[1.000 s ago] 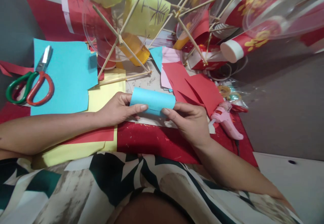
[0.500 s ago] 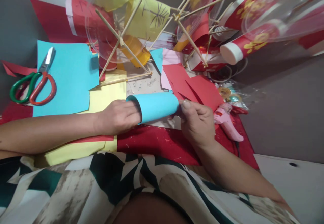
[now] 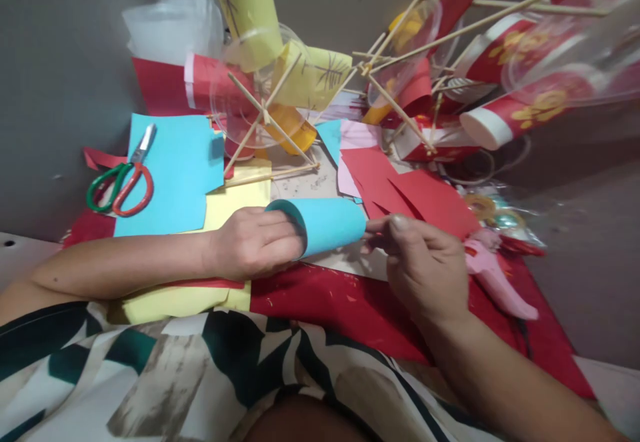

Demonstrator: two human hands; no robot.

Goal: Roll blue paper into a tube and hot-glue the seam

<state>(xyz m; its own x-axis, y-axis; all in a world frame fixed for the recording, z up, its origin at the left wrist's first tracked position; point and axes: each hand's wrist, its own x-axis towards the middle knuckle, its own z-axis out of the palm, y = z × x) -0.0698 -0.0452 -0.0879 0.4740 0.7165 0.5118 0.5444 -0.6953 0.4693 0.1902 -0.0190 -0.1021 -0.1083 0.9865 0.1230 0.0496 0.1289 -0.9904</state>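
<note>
A rolled blue paper tube (image 3: pixel 333 227) lies sideways between my hands, its wide mouth facing left. The fingers of my left hand (image 3: pixel 255 242) are tucked into that mouth and grip the paper from inside, so their tips are hidden. At the tube's right end, the index finger of my right hand (image 3: pixel 427 262) meets the rim. The right thumb presses down over the curled fingers, and whatever lies between them cannot be made out. Red paper pieces (image 3: pixel 430 202) lie just behind my right hand. Behind my left wrist is a flat blue sheet (image 3: pixel 175 195).
Scissors (image 3: pixel 133 182) with green and red handles rest on the blue sheet. A stick frame (image 3: pixel 265 119) with plastic discs and yellow paper tubes stands behind. Red-and-white paper cups (image 3: pixel 525 119) hang at right. A pink glue gun (image 3: pixel 500 279) lies beside my right hand.
The view has shifted, so the scene sits further right and lower. My right thumb has drawn slightly back from the tube's end. The left hand remains in the tube.
</note>
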